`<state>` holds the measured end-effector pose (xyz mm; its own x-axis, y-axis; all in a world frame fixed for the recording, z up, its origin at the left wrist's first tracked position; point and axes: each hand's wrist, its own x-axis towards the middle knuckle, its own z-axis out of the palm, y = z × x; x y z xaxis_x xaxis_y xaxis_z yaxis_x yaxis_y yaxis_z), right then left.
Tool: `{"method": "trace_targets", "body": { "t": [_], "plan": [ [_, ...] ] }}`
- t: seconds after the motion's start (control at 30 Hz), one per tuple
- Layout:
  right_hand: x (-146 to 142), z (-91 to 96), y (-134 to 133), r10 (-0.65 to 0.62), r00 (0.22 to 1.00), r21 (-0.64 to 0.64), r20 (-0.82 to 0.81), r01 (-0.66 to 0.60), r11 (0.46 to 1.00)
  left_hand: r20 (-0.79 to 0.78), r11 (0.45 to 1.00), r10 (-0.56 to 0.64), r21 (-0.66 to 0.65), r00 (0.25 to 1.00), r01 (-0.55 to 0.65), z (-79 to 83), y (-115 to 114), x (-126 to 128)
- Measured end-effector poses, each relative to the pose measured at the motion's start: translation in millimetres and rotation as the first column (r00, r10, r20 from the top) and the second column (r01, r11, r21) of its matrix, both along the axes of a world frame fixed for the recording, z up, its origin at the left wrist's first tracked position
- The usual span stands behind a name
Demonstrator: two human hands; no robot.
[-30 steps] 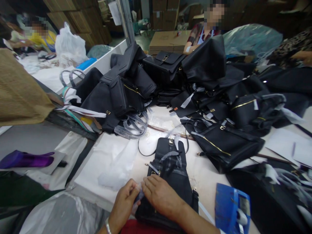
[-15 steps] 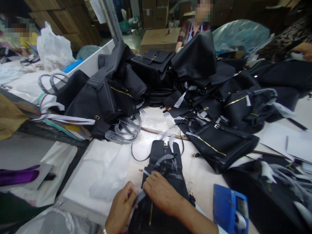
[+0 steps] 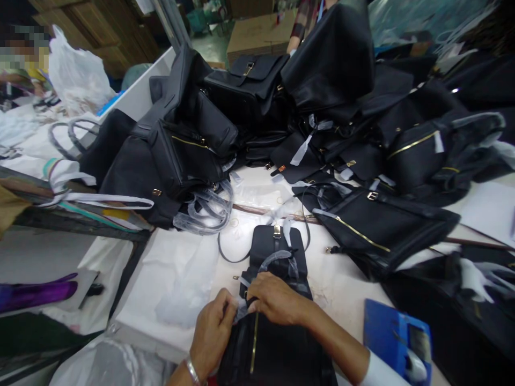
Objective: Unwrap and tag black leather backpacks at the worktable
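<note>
A black backpack point(image 3: 284, 348) with a gold zipper lies on the white tabletop in front of me, its flap and plastic-wrapped top handle point(image 3: 276, 258) pointing away. At its left edge, my left hand point(image 3: 213, 329) pinches a piece of clear plastic film point(image 3: 241, 311) between thumb and fingers. My right hand point(image 3: 277, 299) reaches across the bag from the right, fingers curled down at the other end of this film. Its fingertips are partly hidden. A thin white strip and a small gold clasp show just beyond the right hand.
Black bags point(image 3: 193, 128) are heaped along the back and right. Another zippered bag point(image 3: 382, 230) lies right of mine. A blue box-like object point(image 3: 396, 340) sits at front right. White sheets point(image 3: 169, 284) lie left. Another person's plaid sleeve point(image 3: 303, 24) shows behind the heap.
The view has shifted slightly downward and closer. Both hands stay at the bag's left edge with the film between them; my right hand's fingers have curled further over.
</note>
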<state>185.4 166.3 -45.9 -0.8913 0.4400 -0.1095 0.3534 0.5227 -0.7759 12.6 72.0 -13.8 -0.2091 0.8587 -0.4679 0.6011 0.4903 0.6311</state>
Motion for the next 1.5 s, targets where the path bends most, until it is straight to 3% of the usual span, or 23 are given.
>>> {"method": "trace_targets", "body": {
  "t": [0.13, 0.3, 0.57, 0.77, 1.13, 1.23, 1.37, 1.5],
  "plan": [
    [3, -5.4, 4, 0.018, 1.0, -0.01, 0.003, -0.018, 1.0, -0.052, 0.99, -0.136, -0.037, 0.989, 0.134, -4.7, 6, 7],
    [24, -20.6, 23, -0.098, 0.995, -0.032, 0.016, 0.099, 0.995, -0.181, 0.979, -0.201, -0.059, 0.963, 0.194, -12.1, 13, 2],
    [14, -33.6, 16, -0.086, 0.996, -0.015, -0.028, 0.086, 0.996, -0.307, 0.944, -0.331, -0.105, 0.892, 0.314, -24.7, 32, 20],
    [38, -46.8, 28, -0.169, 0.986, 0.027, 0.001, 0.169, 0.985, -0.307, 0.936, -0.35, -0.16, 0.885, 0.315, -29.6, 44, 25],
    [28, -64.9, 19, -0.168, 0.986, 0.033, -0.006, 0.168, 0.985, -0.376, 0.91, -0.414, -0.178, 0.829, 0.374, -53.4, 67, 52],
    [29, -69.8, 20, -0.201, 0.979, 0.027, 0.01, 0.201, 0.979, -0.32, 0.921, -0.388, -0.182, 0.864, 0.346, -57.3, 74, 52],
    [33, -68.5, 17, -0.285, 0.958, -0.034, 0.002, 0.285, 0.958, -0.086, 0.948, -0.274, -0.194, 0.958, 0.254, -67.8, 79, 45],
    [42, -58.0, 4, -0.537, 0.843, -0.081, -0.038, 0.533, 0.842, 0.088, 0.977, -0.128, -0.159, 0.988, 0.141, -75.4, 77, 42]
  ]
}}
